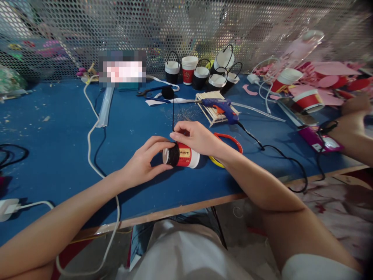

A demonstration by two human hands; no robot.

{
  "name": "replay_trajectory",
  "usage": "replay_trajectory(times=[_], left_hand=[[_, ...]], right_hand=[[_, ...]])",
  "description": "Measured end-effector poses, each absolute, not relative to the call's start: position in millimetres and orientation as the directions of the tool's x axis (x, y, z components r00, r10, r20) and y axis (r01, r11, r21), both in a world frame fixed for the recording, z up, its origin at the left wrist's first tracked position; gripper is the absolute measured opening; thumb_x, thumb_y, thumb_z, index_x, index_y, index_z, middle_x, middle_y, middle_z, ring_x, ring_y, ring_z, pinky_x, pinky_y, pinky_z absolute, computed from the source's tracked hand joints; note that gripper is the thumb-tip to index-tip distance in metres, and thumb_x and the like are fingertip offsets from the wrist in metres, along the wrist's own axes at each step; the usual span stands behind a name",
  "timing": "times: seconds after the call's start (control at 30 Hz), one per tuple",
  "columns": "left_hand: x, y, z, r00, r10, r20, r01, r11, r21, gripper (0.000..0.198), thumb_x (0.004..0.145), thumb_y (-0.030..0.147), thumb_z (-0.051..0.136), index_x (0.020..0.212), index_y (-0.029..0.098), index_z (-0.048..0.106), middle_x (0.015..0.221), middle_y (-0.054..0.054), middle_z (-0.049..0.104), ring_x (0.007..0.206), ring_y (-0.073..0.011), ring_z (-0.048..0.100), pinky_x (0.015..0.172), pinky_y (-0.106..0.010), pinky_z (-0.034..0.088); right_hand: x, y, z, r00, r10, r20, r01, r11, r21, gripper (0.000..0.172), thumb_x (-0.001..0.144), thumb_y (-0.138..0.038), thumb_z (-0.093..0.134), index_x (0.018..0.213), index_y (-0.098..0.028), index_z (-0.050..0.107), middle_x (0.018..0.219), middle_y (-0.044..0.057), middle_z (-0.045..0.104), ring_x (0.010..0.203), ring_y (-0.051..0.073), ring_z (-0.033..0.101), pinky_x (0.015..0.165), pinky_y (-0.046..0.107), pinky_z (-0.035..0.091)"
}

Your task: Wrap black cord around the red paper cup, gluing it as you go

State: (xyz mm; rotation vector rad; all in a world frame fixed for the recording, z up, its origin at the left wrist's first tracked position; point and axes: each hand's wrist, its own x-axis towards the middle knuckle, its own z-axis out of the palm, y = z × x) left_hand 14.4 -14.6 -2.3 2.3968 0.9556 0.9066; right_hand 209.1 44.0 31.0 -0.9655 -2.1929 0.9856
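Note:
A red and white paper cup (186, 155) lies on its side on the blue table, its base end wound with black cord (174, 154). My left hand (147, 159) grips that wound end between thumb and fingers. Over the cup's upper side, my right hand (195, 136) pinches the black cord with thumb and forefinger. From there the cord (173, 111) runs away from me to a small black ball of cord (168, 92). Right of the cup, partly behind my right forearm, lie a red and yellow ring-shaped tool or strap (233, 140).
A blue glue gun (223, 109) rests on a wooden stick rack (214, 121), its black cable trailing right. Several black-wrapped cups (201, 79) with handles stand behind. Pliers (145, 92) lie at the back. A white cable (89, 144) crosses the left side. Another person's arm (354, 128) is at right.

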Motion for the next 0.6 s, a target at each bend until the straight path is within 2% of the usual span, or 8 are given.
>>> replay_trajectory(times=[0.23, 0.33, 0.47, 0.6], left_hand=[[15, -17, 2, 0.636, 0.689, 0.348, 0.496, -0.71, 0.5, 0.054, 0.083, 0.032, 0.057, 0.132, 0.023, 0.034, 0.124, -0.013, 0.044, 0.118, -0.0257, 0.044, 0.099, -0.044, 0.042], [15, -18, 3, 0.628, 0.708, 0.322, 0.51, -0.687, 0.517, 0.054, 0.083, 0.032, 0.058, 0.131, 0.023, 0.035, 0.125, -0.012, 0.043, 0.118, -0.0251, 0.045, 0.099, -0.043, 0.043], [15, -18, 3, 0.599, 0.743, 0.298, 0.512, -0.641, 0.572, 0.052, 0.081, 0.031, 0.06, 0.127, 0.021, 0.039, 0.123, -0.012, 0.043, 0.115, -0.0242, 0.047, 0.096, -0.04, 0.046], [14, -16, 1, 0.555, 0.786, 0.272, 0.501, -0.577, 0.645, 0.051, 0.079, 0.028, 0.062, 0.125, 0.021, 0.042, 0.122, -0.01, 0.047, 0.112, -0.0234, 0.05, 0.094, -0.04, 0.047]], right_hand=[[198, 57, 37, -0.694, 0.703, 0.153, 0.331, 0.501, -0.8, 0.023, 0.081, -0.035, 0.052, 0.069, -0.016, 0.052, 0.065, -0.002, 0.053, 0.061, 0.008, 0.045, 0.058, 0.023, 0.035], [194, 62, 35, -0.673, 0.731, 0.109, 0.414, 0.496, -0.763, 0.023, 0.081, -0.034, 0.053, 0.068, -0.016, 0.054, 0.06, -0.003, 0.053, 0.057, 0.007, 0.046, 0.056, 0.022, 0.035], [203, 58, 45, -0.558, 0.828, 0.054, 0.601, 0.448, -0.662, 0.024, 0.082, -0.034, 0.052, 0.069, -0.015, 0.058, 0.056, -0.001, 0.056, 0.048, 0.007, 0.047, 0.052, 0.023, 0.035], [238, 58, 71, -0.361, 0.917, 0.167, 0.626, 0.371, -0.685, 0.031, 0.087, -0.039, 0.045, 0.074, -0.015, 0.059, 0.058, 0.001, 0.057, 0.043, 0.007, 0.046, 0.046, 0.023, 0.035]])
